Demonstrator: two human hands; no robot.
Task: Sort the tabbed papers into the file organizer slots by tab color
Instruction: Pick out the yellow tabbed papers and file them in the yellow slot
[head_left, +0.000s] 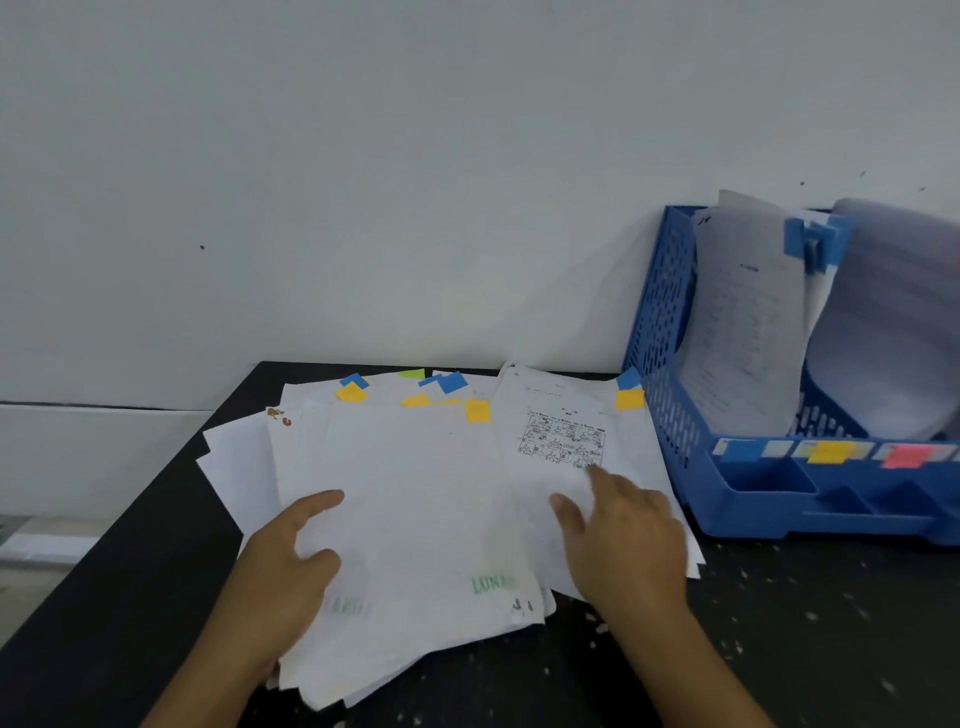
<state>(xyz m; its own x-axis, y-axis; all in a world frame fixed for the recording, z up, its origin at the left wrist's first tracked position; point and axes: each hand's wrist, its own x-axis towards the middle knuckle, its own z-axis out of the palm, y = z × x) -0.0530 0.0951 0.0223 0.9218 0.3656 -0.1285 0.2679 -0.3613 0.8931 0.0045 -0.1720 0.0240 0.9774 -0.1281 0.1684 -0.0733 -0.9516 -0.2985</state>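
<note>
A loose pile of tabbed papers (415, 493) lies fanned at the black table's (779, 623) back edge; the left hand (291, 566) pinches the pile's left side, the right hand (623, 535) rests flat with straight fingers on a sheet, the blue file organizer (670, 332) standing just beside at the right

A loose pile of tabbed papers (415, 493) lies fanned on the black desk (779, 623), with yellow, blue and green tabs along its far edge. The left hand (291, 566) grips the pile's near-left edge; the right hand (623, 535) rests flat on a printed sheet. Beside them, the blue file organizer (670, 338) holds upright papers.
</note>
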